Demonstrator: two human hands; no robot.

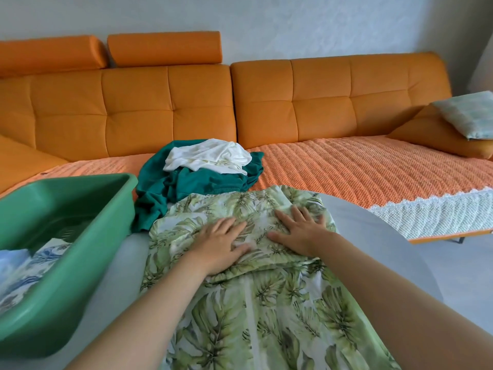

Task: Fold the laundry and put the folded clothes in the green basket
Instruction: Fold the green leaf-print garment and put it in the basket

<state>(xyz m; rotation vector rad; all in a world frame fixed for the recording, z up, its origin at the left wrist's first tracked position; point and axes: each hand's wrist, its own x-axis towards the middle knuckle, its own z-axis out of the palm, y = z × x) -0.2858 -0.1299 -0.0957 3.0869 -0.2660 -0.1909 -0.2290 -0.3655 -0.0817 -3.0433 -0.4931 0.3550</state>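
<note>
Both of your hands lie flat with the fingers spread and grip nothing. Your left hand [221, 241] and right hand [301, 231] press side by side on the leaf-print garment [266, 321]. It is spread on the pale bench [373, 249] right in front of you, and its far part appears to be doubled back over the rest, under your palms.

The cloth looks thin, light and limp, so expect it to drape and wrinkle instead of keeping a crease. It may also slide on the smooth bench if you drag it. Smooth it outward from the middle. For the next fold, pinch the doubled edge at its two outer corners so that both layers lift together. To carry it, slide flat hands under the finished bundle, or the folds are likely to fall open.

The green basket [80, 188] sits just to your left, close beside the garment, with folded blue-patterned clothes [29, 263] already inside. Beyond the garment, a crumpled teal garment [192, 182] with a white garment [208, 156] on top waits unfolded at the edge of the orange sofa [160, 102]. Both look equally soft.
</note>
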